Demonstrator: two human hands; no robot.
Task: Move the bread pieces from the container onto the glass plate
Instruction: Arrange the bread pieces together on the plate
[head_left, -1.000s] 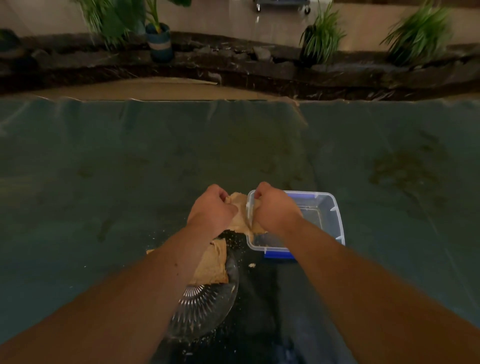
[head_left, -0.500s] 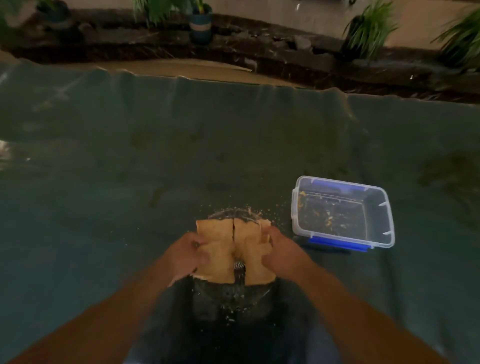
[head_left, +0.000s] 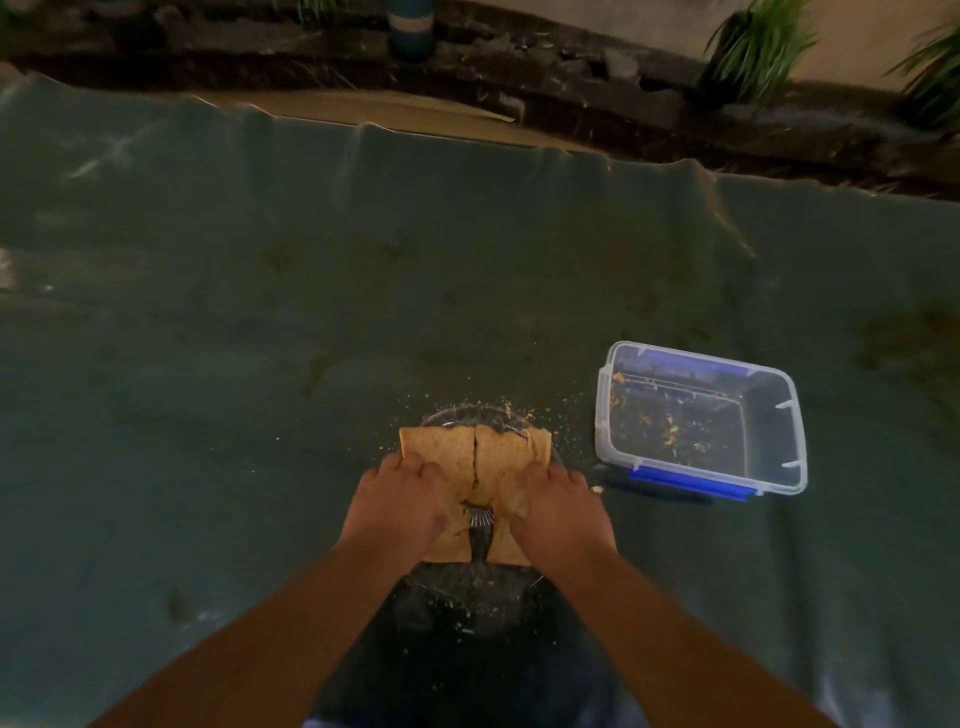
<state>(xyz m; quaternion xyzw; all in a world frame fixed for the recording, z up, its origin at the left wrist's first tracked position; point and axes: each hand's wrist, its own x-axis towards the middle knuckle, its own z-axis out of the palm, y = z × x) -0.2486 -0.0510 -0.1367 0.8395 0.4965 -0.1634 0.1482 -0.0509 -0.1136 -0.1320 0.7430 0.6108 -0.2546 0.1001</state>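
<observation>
Flat tan bread pieces (head_left: 493, 452) lie side by side on the glass plate (head_left: 480, 522), with a narrow gap between them showing the plate's ribbed centre. My left hand (head_left: 397, 501) rests on the left pieces, fingers curled over their edge. My right hand (head_left: 558, 504) presses on the right pieces the same way. The clear plastic container (head_left: 779, 457) with blue clips stands to the right of the plate and holds only crumbs.
Crumbs (head_left: 467, 410) are scattered on the dark green cloth (head_left: 260, 364) around the plate. Beyond the cloth's far edge run a dark stone border (head_left: 571, 88) and potted plants (head_left: 753, 47).
A second ago both hands held bread above the container's left edge. They carried it onto the plate and now rest on the pieces; the camera view has shifted so the container sits further right.
</observation>
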